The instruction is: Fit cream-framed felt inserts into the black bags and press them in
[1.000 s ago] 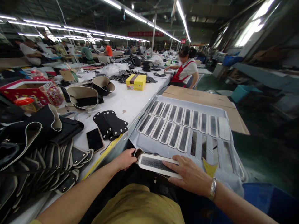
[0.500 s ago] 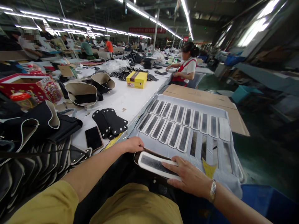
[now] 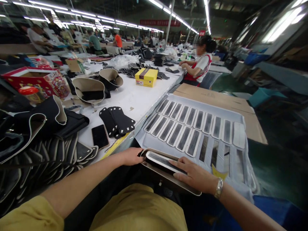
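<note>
L hand [image 3: 132, 156] pinches bag [image 3: 168, 180] by rim, prob. to hold it open; R hand [image 3: 189, 171] grips panel [image 3: 157, 157] in bag's mouth, fingers atop, prob. for ctrl.

Yellow box [image 3: 146, 77], dark phone [image 3: 100, 136] on white table [image 3: 131, 98], red banner [image 3: 160, 23]

White borders a dark-grey strip [image 3: 160, 159] and cream edges a dark-brown bag [image 3: 168, 180], as a mustard-yellow shirt [image 3: 138, 210], a yellow box [image 3: 146, 79] with 1 brown stripe [image 3: 145, 73] and a red carton [image 3: 29, 80] in multicoloured print [image 3: 58, 84] add brighter tones.
</note>
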`<state>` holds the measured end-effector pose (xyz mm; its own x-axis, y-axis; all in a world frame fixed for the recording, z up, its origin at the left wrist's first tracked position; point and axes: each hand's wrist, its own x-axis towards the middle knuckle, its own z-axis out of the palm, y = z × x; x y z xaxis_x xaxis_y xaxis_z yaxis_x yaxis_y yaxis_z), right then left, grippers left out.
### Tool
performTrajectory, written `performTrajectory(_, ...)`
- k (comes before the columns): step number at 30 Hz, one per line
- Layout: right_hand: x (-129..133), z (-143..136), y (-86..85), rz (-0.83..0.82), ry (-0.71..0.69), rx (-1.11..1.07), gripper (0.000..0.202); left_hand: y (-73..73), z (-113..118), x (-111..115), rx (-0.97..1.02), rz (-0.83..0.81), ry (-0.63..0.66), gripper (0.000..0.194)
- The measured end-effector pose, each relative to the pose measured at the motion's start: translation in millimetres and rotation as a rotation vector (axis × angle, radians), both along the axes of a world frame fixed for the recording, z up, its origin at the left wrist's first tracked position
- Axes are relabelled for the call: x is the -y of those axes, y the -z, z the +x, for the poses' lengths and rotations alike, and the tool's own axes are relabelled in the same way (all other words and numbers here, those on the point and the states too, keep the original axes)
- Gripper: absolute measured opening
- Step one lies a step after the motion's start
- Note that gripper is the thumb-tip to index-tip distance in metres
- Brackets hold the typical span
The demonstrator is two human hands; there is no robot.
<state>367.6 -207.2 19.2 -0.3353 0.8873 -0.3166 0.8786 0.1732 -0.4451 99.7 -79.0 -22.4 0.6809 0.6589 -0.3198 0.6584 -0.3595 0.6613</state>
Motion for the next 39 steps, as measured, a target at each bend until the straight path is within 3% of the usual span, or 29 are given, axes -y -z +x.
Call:
performTrajectory(5,5,-7,14.2,0.111,-0.027,0.127,0.053,1.5,-3,14,-0.069,-0.347,-0.134,0.049)
performTrajectory(8,13,-14,22.4,0.197,-0.011,0.199,0.054,-2.2,0,15,-0.092,-0.316,-0.146,0.047)
performTrajectory(13,24,-15,24.0,0.272,-0.012,0.303,0.054,-7.7,5,13,-0.067,-0.113,-0.074,0.047)
performTrajectory(19,20,-10,15.3,0.261,-0.166,0.311,0.061,2.2,5,11,-0.067,-0.252,-0.164,0.045)
performTrajectory(26,12,-23,25.9,0.364,-0.016,0.428,0.060,1.5,4,13,0.018,-0.267,-0.208,0.044)
performTrajectory(32,24,-27,27.8,0.402,-0.084,0.510,0.066,3.7,4,15,0.039,-0.312,-0.214,0.051)
performTrajectory(39,28,-39,26.5,0.399,-0.021,0.601,0.060,0.8,2,17,0.040,-0.318,-0.233,0.055)
